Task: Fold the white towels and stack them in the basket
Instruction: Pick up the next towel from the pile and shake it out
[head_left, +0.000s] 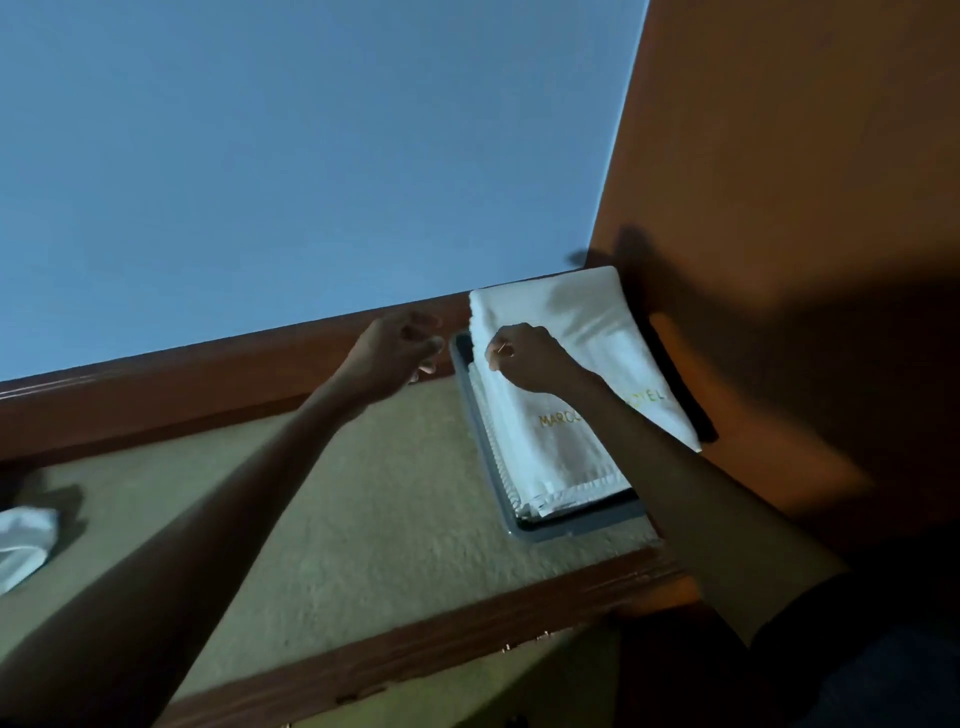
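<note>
A stack of folded white towels (571, 332) with gold lettering fills a dark grey basket (576, 522) at the right end of the table, against the orange wall. My right hand (524, 358) rests on top of the stack near its left edge, fingers curled onto the top towel's edge. My left hand (397, 353) hovers just left of the basket, fingers loosely curled, holding nothing. Another white towel (23, 540) lies crumpled at the table's far left edge, partly cut off.
The table (337, 519) has a beige top and a brown wooden rim. A blue wall stands behind it and an orange wall (779, 208) on the right, close to the basket. A dark strip (680, 374) lies between towels and orange wall.
</note>
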